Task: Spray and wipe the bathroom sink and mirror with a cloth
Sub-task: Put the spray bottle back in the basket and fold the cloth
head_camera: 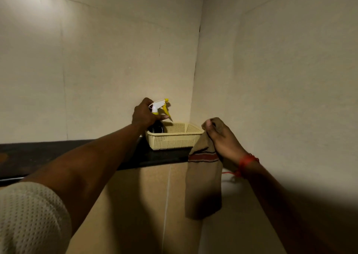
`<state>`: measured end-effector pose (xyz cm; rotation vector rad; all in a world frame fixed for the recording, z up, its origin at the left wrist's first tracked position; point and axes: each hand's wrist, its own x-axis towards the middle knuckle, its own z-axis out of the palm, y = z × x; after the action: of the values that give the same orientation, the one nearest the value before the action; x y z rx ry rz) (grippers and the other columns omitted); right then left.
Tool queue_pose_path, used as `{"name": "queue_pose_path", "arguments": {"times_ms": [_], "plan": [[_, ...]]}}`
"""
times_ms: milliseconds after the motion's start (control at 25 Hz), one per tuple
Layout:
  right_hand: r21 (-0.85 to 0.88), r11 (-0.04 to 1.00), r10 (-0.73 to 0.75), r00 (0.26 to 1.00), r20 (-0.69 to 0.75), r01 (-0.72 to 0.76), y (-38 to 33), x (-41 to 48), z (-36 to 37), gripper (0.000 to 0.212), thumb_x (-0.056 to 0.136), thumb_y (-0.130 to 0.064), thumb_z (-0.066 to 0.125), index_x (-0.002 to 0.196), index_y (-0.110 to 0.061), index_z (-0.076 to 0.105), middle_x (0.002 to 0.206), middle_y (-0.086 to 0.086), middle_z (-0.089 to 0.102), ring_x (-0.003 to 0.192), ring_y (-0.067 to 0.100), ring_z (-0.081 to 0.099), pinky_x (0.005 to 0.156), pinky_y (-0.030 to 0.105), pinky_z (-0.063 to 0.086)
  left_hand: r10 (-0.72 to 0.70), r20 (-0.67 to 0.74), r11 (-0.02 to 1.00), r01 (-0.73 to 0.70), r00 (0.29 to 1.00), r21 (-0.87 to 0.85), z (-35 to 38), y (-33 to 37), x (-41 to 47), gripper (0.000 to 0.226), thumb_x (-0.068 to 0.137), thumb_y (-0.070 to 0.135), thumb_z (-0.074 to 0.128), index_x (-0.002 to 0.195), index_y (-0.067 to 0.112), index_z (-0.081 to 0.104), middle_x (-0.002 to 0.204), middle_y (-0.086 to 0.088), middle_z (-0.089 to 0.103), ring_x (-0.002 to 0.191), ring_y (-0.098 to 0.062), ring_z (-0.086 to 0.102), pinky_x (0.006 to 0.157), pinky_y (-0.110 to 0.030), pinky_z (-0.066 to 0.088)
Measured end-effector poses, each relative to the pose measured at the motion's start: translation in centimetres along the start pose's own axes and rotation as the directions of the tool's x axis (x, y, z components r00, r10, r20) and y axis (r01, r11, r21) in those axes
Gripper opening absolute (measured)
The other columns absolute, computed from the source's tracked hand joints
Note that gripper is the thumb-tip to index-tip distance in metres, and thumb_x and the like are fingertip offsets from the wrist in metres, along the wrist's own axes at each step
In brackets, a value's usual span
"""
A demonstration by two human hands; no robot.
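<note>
Left hand point(144, 115) is wrapped tight around the neck of the spray bottle point(159, 108), centre frame, bottle upright, its dark body inside the left end of the cream basket point(174, 139), yellow nozzle pointing right. Right hand point(220, 137) pinches the top of the brown cloth point(203, 180), which hangs straight down, lower right of centre, stripe running across.

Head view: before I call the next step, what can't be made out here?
- Spray bottle: its dark body is hidden by the left hand and the basket wall; fill level unreadable.
- Basket interior: the near wall hides whatever else it holds.
- Cloth: its top is bunched inside the right hand; the lower part is in shadow.
- Sink and mirror: neither is in frame.
- Shelf: the left arm covers part of it.
</note>
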<state>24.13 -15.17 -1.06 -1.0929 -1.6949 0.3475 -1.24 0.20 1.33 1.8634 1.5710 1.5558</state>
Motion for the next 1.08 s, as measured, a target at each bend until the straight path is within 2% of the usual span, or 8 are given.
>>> {"name": "queue_pose_path", "arguments": {"times_ms": [160, 240, 320, 440, 600, 800, 920, 1080], "plan": [[-0.099, 0.995, -0.02, 1.0, 0.013, 0.021, -2.7, 0.1, -0.6, 0.05, 0.102, -0.055, 0.039, 0.108, -0.01, 0.059, 0.098, -0.002, 0.065, 0.094, 0.009, 0.062, 0.086, 0.03, 0.048, 0.178, -0.262, 0.984, -0.17, 0.948, 0.055, -2.1, 3.8, -5.8, 0.098, 0.057, 0.068, 0.086, 0.134, 0.022, 0.047, 0.131, -0.004, 0.054, 0.119, -0.02, 0.053, 0.097, -0.043, 0.048], [-0.102, 0.994, -0.039, 0.999, -0.021, 0.037, -4.5, -0.7, -0.6, 0.046, 0.104, -0.051, 0.039, 0.107, -0.01, 0.059, 0.102, 0.004, 0.065, 0.099, 0.017, 0.063, 0.091, 0.036, 0.048, 0.348, 0.003, 0.914, -0.339, 0.937, -0.224, -2.8, 6.6, -10.9, 0.074, 0.072, 0.054, 0.083, 0.128, 0.015, 0.055, 0.117, -0.003, 0.063, 0.105, -0.016, 0.062, 0.093, -0.047, 0.056], [-0.052, 0.998, -0.039, 0.995, -0.09, 0.035, -7.1, -2.6, -0.4, 0.041, 0.104, -0.049, 0.041, 0.107, -0.011, 0.057, 0.095, 0.002, 0.063, 0.091, 0.016, 0.062, 0.088, 0.036, 0.048, 0.415, 0.378, 0.896, -0.3, 0.827, -0.327, -3.6, 8.9, -16.7, 0.059, 0.076, 0.038, 0.087, 0.124, 0.014, 0.062, 0.107, 0.0, 0.071, 0.102, -0.015, 0.069, 0.094, -0.045, 0.058], [-0.01, 1.0, -0.007, 0.994, -0.114, 0.006, -12.2, -6.6, 0.4, 0.04, 0.102, -0.054, 0.044, 0.101, -0.015, 0.054, 0.081, -0.002, 0.059, 0.075, 0.013, 0.059, 0.073, 0.036, 0.049, 0.441, 0.305, 0.883, -0.345, 0.844, -0.319, -5.0, 10.3, -22.0, 0.038, 0.073, 0.031, 0.09, 0.105, 0.017, 0.073, 0.097, 0.002, 0.078, 0.091, -0.015, 0.073, 0.086, -0.039, 0.06], [0.186, 0.982, 0.046, 0.994, -0.099, -0.027, -20.3, -13.4, -1.2, 0.093, 0.073, -0.089, 0.049, 0.096, 0.0, 0.059, 0.088, 0.006, 0.058, 0.086, 0.018, 0.059, 0.084, 0.041, 0.05, 0.434, 0.32, 0.815, -0.216, 0.842, -0.537, -13.2, 11.7, -27.4, 0.008, 0.087, 0.008, 0.077, 0.09, 0.014, 0.073, 0.075, 0.014, 0.074, 0.071, 0.005, 0.068, 0.072, -0.02, 0.054], [0.628, 0.777, 0.067, 0.998, -0.019, -0.04, -26.1, -20.9, -1.1, 0.062, 0.087, -0.071, 0.046, 0.098, -0.013, 0.062, 0.113, 0.019, 0.062, 0.118, 0.037, 0.058, 0.108, 0.051, 0.043, 0.432, 0.362, 0.62, 0.02, 0.826, -0.784, -22.2, 14.4, -32.6, 0.022, 0.108, 0.02, 0.046, 0.112, 0.01, 0.065, 0.097, -0.005, 0.07, 0.09, -0.014, 0.068, 0.081, -0.029, 0.058], [0.583, 0.812, 0.102, 0.988, -0.115, -0.016, -31.5, -23.8, 2.3, 0.073, 0.094, -0.07, 0.036, 0.105, -0.006, 0.068, 0.113, 0.014, 0.073, 0.12, 0.033, 0.063, 0.115, 0.054, 0.04, 0.408, 0.346, 0.487, 0.12, 0.845, -0.865, -24.1, 18.1, -35.6, 0.014, 0.108, 0.015, 0.045, 0.103, 0.017, 0.058, 0.094, -0.002, 0.068, 0.083, -0.014, 0.067, 0.08, -0.031, 0.055], [0.417, 0.909, 0.111, 0.956, -0.272, 0.013, -35.4, -24.5, 5.1, 0.097, 0.067, -0.1, 0.034, 0.116, -0.024, 0.069, 0.128, 0.009, 0.066, 0.122, 0.025, 0.063, 0.112, 0.05, 0.046, 0.24, 0.262, 0.515, 0.106, 0.935, -0.85, -25.4, 22.3, -37.5, 0.033, 0.096, 0.0, 0.063, 0.124, 0.01, 0.048, 0.099, 0.0, 0.06, 0.086, -0.01, 0.061, 0.071, -0.015, 0.054]]}}
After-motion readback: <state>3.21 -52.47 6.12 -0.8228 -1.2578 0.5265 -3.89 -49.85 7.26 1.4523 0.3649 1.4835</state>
